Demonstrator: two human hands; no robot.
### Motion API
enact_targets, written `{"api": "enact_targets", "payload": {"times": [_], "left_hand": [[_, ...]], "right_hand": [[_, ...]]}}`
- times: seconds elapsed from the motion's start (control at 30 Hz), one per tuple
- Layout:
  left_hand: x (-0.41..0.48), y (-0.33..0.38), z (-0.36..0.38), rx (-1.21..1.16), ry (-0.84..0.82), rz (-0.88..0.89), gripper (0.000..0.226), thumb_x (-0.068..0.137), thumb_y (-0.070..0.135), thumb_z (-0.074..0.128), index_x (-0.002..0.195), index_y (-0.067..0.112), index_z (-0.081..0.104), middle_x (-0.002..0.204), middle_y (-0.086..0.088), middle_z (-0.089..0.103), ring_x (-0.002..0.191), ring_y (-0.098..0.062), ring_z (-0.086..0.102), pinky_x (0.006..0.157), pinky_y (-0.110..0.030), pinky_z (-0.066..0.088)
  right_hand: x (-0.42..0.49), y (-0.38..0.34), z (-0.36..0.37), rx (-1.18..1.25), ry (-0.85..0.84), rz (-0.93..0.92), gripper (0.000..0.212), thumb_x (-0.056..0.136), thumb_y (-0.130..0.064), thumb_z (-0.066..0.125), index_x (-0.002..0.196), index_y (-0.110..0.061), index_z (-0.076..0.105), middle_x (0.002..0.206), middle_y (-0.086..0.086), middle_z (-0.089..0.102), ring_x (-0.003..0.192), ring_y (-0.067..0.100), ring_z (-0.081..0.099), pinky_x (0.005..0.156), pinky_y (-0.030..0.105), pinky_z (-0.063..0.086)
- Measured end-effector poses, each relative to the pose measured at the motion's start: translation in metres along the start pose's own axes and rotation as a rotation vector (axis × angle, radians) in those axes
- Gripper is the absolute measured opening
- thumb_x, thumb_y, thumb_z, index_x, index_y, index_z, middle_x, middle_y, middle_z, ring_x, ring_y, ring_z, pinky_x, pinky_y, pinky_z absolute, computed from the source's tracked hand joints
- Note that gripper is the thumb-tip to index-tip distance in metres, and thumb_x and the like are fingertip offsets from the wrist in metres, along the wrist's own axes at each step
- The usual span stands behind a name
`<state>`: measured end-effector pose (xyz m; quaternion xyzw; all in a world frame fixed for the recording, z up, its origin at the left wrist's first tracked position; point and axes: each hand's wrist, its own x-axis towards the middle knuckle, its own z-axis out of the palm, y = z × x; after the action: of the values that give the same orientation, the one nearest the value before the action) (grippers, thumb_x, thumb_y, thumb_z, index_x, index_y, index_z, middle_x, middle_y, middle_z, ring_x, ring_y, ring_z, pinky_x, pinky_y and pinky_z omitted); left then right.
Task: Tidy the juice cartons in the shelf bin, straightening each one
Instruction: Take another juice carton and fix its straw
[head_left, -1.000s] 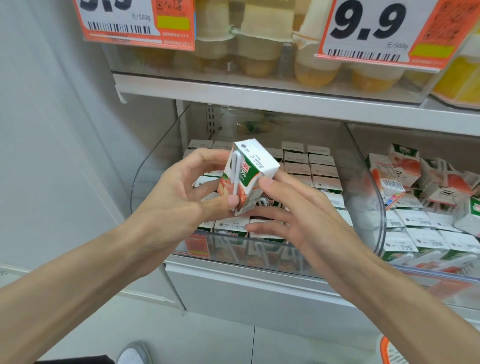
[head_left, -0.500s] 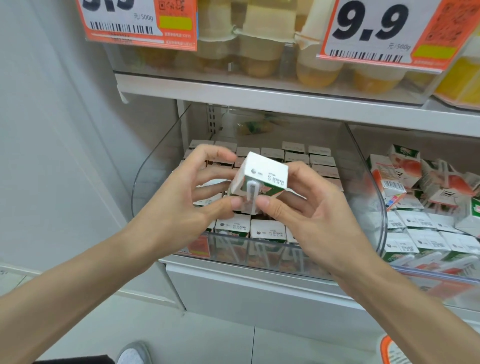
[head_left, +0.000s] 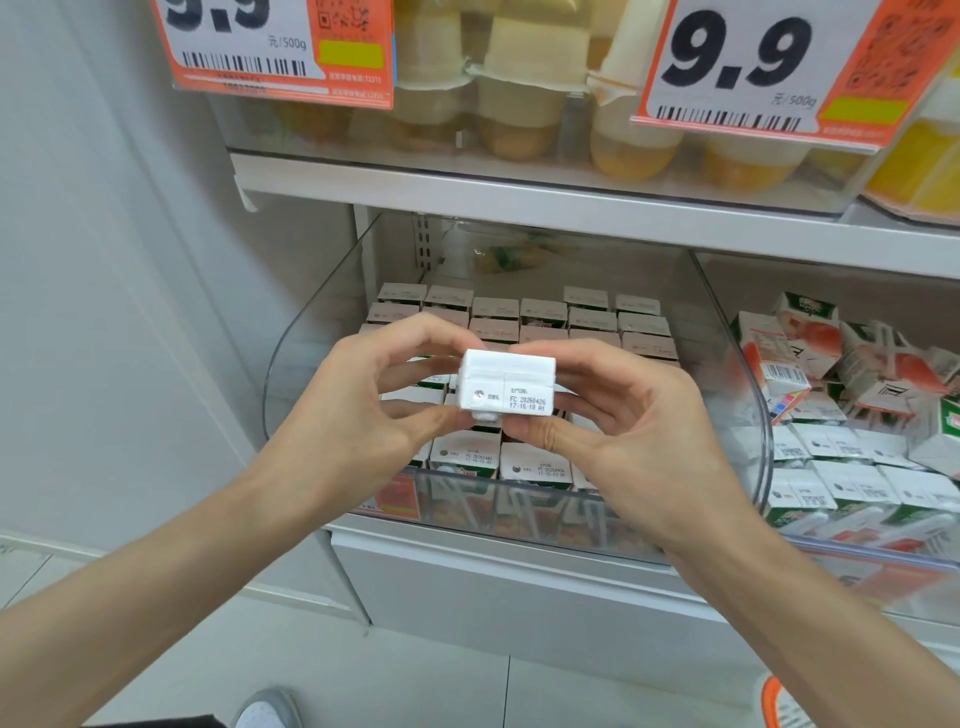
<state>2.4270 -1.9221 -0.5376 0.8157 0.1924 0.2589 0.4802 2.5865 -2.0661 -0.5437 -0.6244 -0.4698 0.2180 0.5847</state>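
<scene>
White on top, one juice carton (head_left: 506, 382) is held over the clear left bin (head_left: 306, 332), above the rows of cartons (head_left: 540, 312) standing inside; a second bin (head_left: 857, 551) sits beside. Two hands grip it: left hand (head_left: 358, 415) and right hand (head_left: 628, 431) each pinch one end between thumb and curled fingers. Two orange price signs (head_left: 753, 67) hang overhead.

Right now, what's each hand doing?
Left hand: pinching the carton at its left end.
Right hand: gripping the same carton's right end.
</scene>
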Motion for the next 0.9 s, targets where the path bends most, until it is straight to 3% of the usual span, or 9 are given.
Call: {"api": "enact_targets", "payload": {"times": [0.1,0.27,0.4,0.47,0.57,0.7,0.77,0.9], "left_hand": [[0.001,0.0,0.001,0.012,0.0,0.009,0.033,0.084,0.007,0.084,0.107,0.029,0.072,0.113,0.019,0.076,0.116,-0.003,0.07,0.082,-0.019,0.06],[0.0,0.001,0.002,0.021,0.034,0.045,0.029,0.076,0.031,0.077,0.104,0.031,0.069,0.114,0.02,0.076,0.115,-0.002,0.07,0.083,-0.018,0.058],[0.0,0.001,0.002,0.057,0.037,0.017,0.033,0.083,0.013,0.084,0.106,0.031,0.069,0.113,0.021,0.076,0.113,-0.003,0.071,0.086,-0.023,0.061],[-0.001,0.002,0.003,0.029,0.037,-0.025,0.038,0.082,0.012,0.086,0.111,0.029,0.07,0.114,0.019,0.076,0.108,-0.006,0.074,0.087,-0.026,0.061],[-0.004,0.008,0.005,-0.083,0.001,-0.085,0.045,0.077,0.031,0.083,0.12,0.03,0.071,0.114,0.012,0.078,0.092,-0.013,0.08,0.08,-0.021,0.06],[-0.008,0.018,0.009,-0.152,-0.038,-0.153,0.059,0.082,0.041,0.073,0.139,0.043,0.056,0.103,0.008,0.081,0.077,-0.013,0.079,0.068,-0.016,0.055],[-0.008,0.022,0.01,-0.209,-0.047,-0.211,0.059,0.088,0.045,0.067,0.142,0.054,0.047,0.093,0.006,0.082,0.072,-0.018,0.076,0.065,-0.023,0.055],[-0.007,0.027,0.012,-0.33,-0.07,-0.335,0.033,0.093,0.052,0.06,0.125,0.052,0.066,0.094,-0.002,0.08,0.061,-0.023,0.066,0.059,-0.025,0.049]], "right_hand": [[0.0,0.0,-0.001,-0.006,-0.007,0.013,0.043,0.079,-0.005,0.089,0.115,-0.026,0.079,0.112,-0.015,0.08,0.116,0.009,0.072,0.105,0.038,0.056],[0.001,0.001,-0.002,-0.038,-0.009,0.014,0.042,0.077,-0.011,0.092,0.112,-0.031,0.081,0.115,-0.014,0.078,0.122,0.012,0.068,0.106,0.044,0.054],[0.0,0.0,-0.004,-0.027,0.001,0.038,0.042,0.075,-0.02,0.091,0.112,-0.037,0.081,0.118,-0.013,0.077,0.122,0.013,0.068,0.105,0.044,0.054],[0.0,-0.002,-0.007,0.089,0.017,0.112,0.042,0.076,-0.018,0.089,0.114,-0.034,0.081,0.114,-0.01,0.08,0.116,0.011,0.072,0.102,0.037,0.055],[0.002,-0.008,-0.011,0.182,0.064,0.236,0.036,0.081,-0.03,0.082,0.117,-0.031,0.078,0.104,-0.006,0.082,0.103,0.007,0.076,0.09,0.022,0.056],[0.001,-0.011,-0.01,0.137,0.071,0.348,0.031,0.091,-0.044,0.074,0.121,-0.035,0.074,0.1,0.001,0.083,0.097,0.017,0.078,0.093,0.03,0.056],[0.001,-0.013,-0.006,0.151,0.08,0.423,0.03,0.091,-0.05,0.074,0.12,-0.04,0.071,0.098,0.01,0.082,0.09,0.025,0.077,0.086,0.033,0.06],[0.005,-0.013,-0.002,0.18,0.076,0.534,0.032,0.092,-0.054,0.07,0.115,-0.031,0.075,0.104,0.024,0.077,0.074,0.025,0.065,0.066,0.032,0.051]]}}
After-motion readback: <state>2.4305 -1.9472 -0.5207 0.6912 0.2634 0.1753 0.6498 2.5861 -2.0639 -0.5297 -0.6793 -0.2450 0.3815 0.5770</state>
